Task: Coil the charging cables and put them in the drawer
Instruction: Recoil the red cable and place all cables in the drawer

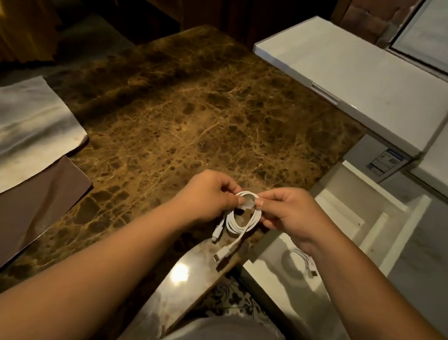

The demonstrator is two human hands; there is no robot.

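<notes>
A white charging cable (242, 221) is wound into a small coil and held just above the near right corner of the brown marble table (197, 104). My left hand (208, 196) pinches the coil's top from the left, and my right hand (288, 214) pinches it from the right. Both plug ends dangle below the coil. To the right, a white drawer (268, 285) stands pulled out. A second coiled white cable (300, 261) lies inside it, partly hidden by my right wrist.
A grey cloth (16, 127) and a brown sheet (15, 209) lie on the table's left side. White cabinets (369, 83) stand at the right, behind the drawer. Dark shelves fill the back. Patterned floor tiles (232, 298) show below the table edge.
</notes>
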